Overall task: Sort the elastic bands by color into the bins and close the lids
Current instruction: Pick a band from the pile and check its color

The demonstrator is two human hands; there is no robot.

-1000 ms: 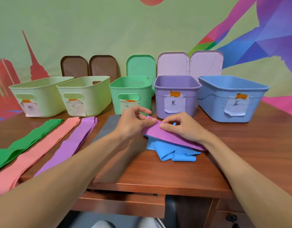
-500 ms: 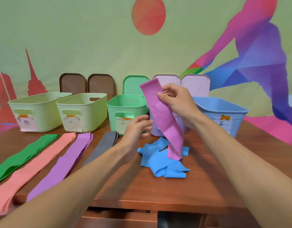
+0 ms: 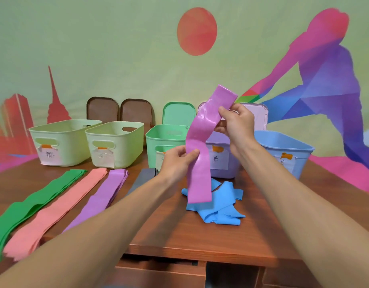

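The left hand (image 3: pixel 180 161), loose and clear of the strip half a second ago, now pinches the purple band (image 3: pixel 199 179) at mid-length. The right hand (image 3: pixel 236 125) still grips it near the top, hanging it above the blue bands (image 3: pixel 221 206) heaped on the tabletop (image 3: pixel 221 235), near the purple bin (image 3: pixel 233 169).

The band (image 3: pixel 200 146) is gleaming orchid-pink; the heap (image 3: pixel 218 206) is showing blue. The green strips (image 3: pixel 34 206), salmon strips (image 3: pixel 61 206), lilac strips (image 3: pixel 104 194) and grey strips (image 3: pixel 142 179) (mostly hidden) are lying plain. A mint bin (image 3: pixel 164 140), lilac bin (image 3: pixel 231 171) and blue bin (image 3: pixel 302 161) are showing too.
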